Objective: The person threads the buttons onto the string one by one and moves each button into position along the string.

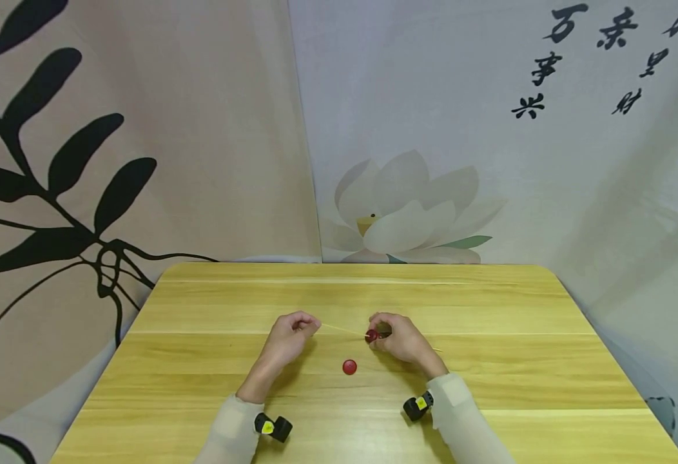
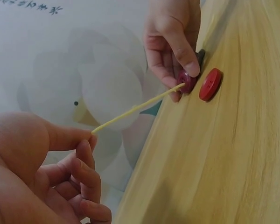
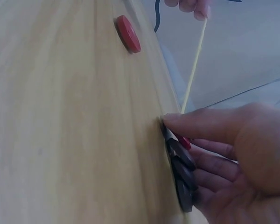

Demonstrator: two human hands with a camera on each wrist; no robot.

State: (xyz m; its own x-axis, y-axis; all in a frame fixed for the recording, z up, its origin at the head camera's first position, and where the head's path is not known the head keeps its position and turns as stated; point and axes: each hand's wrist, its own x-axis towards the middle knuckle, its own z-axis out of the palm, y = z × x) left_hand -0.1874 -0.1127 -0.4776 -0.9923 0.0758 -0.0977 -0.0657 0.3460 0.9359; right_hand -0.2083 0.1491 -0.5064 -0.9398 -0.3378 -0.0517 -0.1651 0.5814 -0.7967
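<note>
My left hand (image 1: 289, 336) pinches one end of a thin yellow string (image 2: 135, 109) between thumb and forefinger. The string runs taut to a dark red button (image 2: 187, 81), which my right hand (image 1: 401, 338) grips between thumb and fingers. In the right wrist view, several dark buttons (image 3: 183, 172) lie stacked together under the right hand, close to the tabletop. More string (image 1: 437, 350) shows beyond the right wrist. A separate bright red button (image 1: 349, 367) lies flat on the table between the forearms, touched by neither hand.
The hands work over a light wood-grain table (image 1: 211, 303), with its far edge behind them. Printed cloth (image 1: 229, 129) with leaves, a lotus and characters hangs behind it. Black wrist cameras (image 1: 274, 427) sit on both sleeves.
</note>
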